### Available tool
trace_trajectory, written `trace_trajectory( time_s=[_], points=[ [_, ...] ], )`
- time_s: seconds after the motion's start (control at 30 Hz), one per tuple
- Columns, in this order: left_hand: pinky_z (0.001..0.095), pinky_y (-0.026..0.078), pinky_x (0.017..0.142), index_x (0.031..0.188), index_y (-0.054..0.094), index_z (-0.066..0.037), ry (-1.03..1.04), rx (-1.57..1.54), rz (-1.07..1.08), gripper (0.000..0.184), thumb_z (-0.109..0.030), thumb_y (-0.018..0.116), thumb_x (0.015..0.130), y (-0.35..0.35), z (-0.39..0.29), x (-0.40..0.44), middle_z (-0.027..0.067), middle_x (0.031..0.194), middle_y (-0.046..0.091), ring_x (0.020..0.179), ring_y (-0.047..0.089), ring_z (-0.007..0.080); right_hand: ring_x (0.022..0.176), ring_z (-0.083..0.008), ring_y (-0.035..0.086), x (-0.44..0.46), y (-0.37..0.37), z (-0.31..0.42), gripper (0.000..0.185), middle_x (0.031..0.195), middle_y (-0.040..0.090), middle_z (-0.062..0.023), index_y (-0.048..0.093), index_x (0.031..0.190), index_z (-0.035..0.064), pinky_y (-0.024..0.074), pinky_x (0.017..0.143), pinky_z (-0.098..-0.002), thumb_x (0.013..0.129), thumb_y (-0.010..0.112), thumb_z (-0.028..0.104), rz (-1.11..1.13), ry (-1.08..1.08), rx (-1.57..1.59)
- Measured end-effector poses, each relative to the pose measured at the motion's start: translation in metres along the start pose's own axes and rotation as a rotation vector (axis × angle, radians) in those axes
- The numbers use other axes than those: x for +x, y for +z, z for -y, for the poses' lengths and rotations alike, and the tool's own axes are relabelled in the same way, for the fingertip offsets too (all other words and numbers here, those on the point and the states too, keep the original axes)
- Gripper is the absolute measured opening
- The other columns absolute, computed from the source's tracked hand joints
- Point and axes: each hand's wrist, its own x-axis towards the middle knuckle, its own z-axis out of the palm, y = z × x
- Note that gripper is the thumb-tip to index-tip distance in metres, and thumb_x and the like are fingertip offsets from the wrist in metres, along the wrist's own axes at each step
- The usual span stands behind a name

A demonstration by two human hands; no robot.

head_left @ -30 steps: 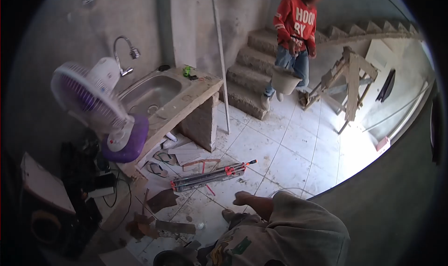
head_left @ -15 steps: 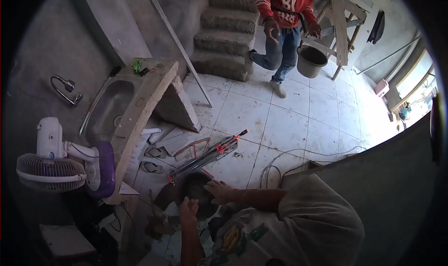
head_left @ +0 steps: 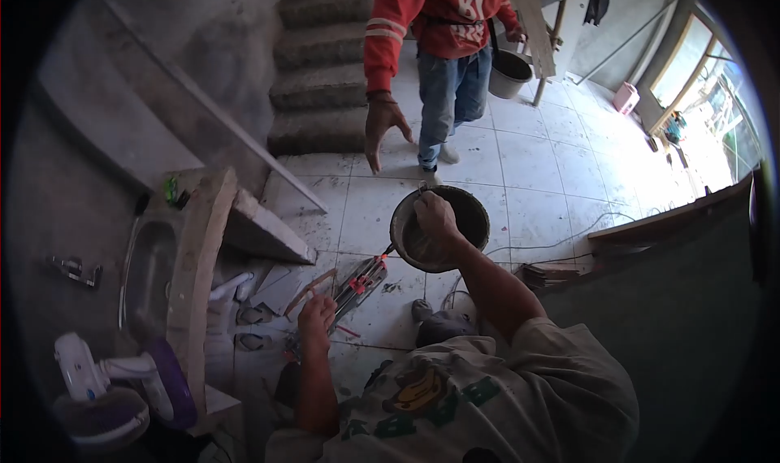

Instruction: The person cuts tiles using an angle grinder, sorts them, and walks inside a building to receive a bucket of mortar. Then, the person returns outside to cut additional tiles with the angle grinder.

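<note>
My right hand point(head_left: 436, 218) is closed on the rim of a dark bucket point(head_left: 400, 234), its arm stretched forward. The bucket is tilted so that its opening faces me, and hangs above the tiled floor. My left hand point(head_left: 315, 318) is held low to the left with its fingers curled; nothing shows in it. Below that hand lies a tile cutter point(head_left: 355, 291) with red fittings. A co-worker in a red top point(head_left: 467, 16) stands in front, one open hand point(head_left: 384, 130) just beyond my bucket. Another bucket point(head_left: 510, 75) hangs at the co-worker's other side.
Concrete stairs point(head_left: 317, 85) rise behind. A counter point(head_left: 199, 260) with a steel sink point(head_left: 150, 268) runs along the left, with a fan point(head_left: 166, 382) at its near end. Sandals point(head_left: 256, 314) lie under it. A cable point(head_left: 552, 256) crosses the floor point(head_left: 528, 179) at right.
The dark bucket has come up from low by my body and out toward the co-worker in my right hand. The co-worker has stepped closer and reached out a hand. My view has shifted.
</note>
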Motion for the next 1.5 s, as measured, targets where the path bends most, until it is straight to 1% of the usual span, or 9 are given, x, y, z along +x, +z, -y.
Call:
trace_trajectory(
  time_s=[0.27,0.6,0.67,0.8,1.0,1.17,1.27,1.37,1.5],
  points=[
    [0.0383,0.046,0.085,0.112,0.058,-0.008,-0.243,0.04,-0.089,0.033,-0.03,0.062,0.087,0.101,0.014,0.091,0.0062,0.102,0.063,0.094,0.063,0.0219,0.083,-0.0408,0.063,0.105,-0.102,-0.111,0.025,0.081,0.064,-0.0227,0.06,0.083,-0.0009,0.0478,0.077,-0.0481,0.084,0.049,0.021,-0.069,0.122,-0.101],
    [0.0304,0.049,0.065,0.101,0.059,-0.013,-0.04,0.409,0.217,0.019,-0.027,0.061,0.088,0.325,-0.075,0.212,-0.0005,0.085,0.065,0.075,0.065,0.015,0.088,-0.0367,0.064,0.178,-0.236,-0.232,0.023,0.089,0.067,-0.0213,0.063,0.095,0.002,0.0483,0.079,-0.046,0.085,0.051,0.019,-0.45,0.389,0.016],
    [0.0327,0.049,0.067,0.102,0.059,-0.012,-0.063,0.457,0.292,0.02,-0.027,0.06,0.089,0.368,-0.077,0.248,0.0009,0.087,0.065,0.079,0.065,0.0172,0.106,-0.0382,0.058,0.189,-0.27,-0.247,0.031,0.106,0.062,-0.0276,0.06,0.107,-0.0001,0.0434,0.093,-0.0452,0.085,0.049,0.019,-0.394,0.552,0.175],
    [0.0356,0.049,0.071,0.107,0.057,-0.01,-0.133,0.621,0.406,0.027,-0.029,0.06,0.088,0.496,-0.083,0.314,0.0036,0.094,0.063,0.086,0.064,0.0211,0.11,-0.0383,0.057,0.19,-0.309,-0.331,0.043,0.114,0.06,-0.027,0.053,0.119,-0.0036,0.0432,0.097,-0.0417,0.082,0.05,0.018,-0.902,0.754,-0.052],
    [0.0247,0.046,0.06,0.102,0.058,-0.002,0.067,0.886,0.546,0.019,-0.013,0.059,0.087,0.678,-0.094,0.375,0.0051,0.086,0.062,0.072,0.061,0.0146,0.101,-0.0384,0.061,0.064,-0.241,-0.416,0.032,0.097,0.065,-0.0234,0.064,0.096,-0.0014,0.0473,0.089,-0.0439,0.079,0.052,0.022,-0.564,1.348,-0.069],
    [0.0241,0.043,0.054,0.111,0.057,0.002,0.14,0.906,0.804,0.027,-0.013,0.057,0.088,0.833,-0.059,0.433,0.0065,0.086,0.062,0.069,0.06,0.0134,0.107,-0.0318,0.062,-0.027,-0.127,-0.412,0.034,0.11,0.066,-0.0188,0.068,0.101,-0.0007,0.0491,0.09,-0.0379,0.079,0.054,0.022,0.04,1.89,0.195],
    [0.0236,0.042,0.053,0.116,0.056,0.003,0.137,0.949,0.772,0.033,-0.014,0.057,0.088,0.913,-0.023,0.449,0.0074,0.088,0.063,0.069,0.061,0.0142,0.093,-0.0279,0.068,0.009,-0.144,-0.409,0.03,0.1,0.069,-0.0171,0.069,0.098,-0.0006,0.0523,0.081,-0.0372,0.079,0.054,0.018,-0.123,2.155,0.631],
    [0.0237,0.043,0.052,0.117,0.056,0.003,0.067,1.16,0.738,0.034,-0.015,0.058,0.088,0.982,0.001,0.439,0.0077,0.089,0.063,0.069,0.061,0.0152,0.078,-0.026,0.069,0.064,-0.2,-0.461,0.027,0.092,0.069,-0.0157,0.069,0.093,-0.0018,0.0538,0.074,-0.0356,0.079,0.052,0.014,-0.062,2.09,0.559],
    [0.0235,0.041,0.045,0.114,0.058,0.001,0.031,1.35,0.834,0.034,-0.019,0.06,0.087,1.084,0.025,0.439,0.0068,0.087,0.062,0.068,0.061,0.0145,0.099,-0.0369,0.064,0.133,-0.265,-0.642,0.033,0.107,0.066,-0.0212,0.069,0.099,-0.0017,0.0505,0.087,-0.0419,0.075,0.052,0.015,-0.24,1.78,0.228]
  ],
)
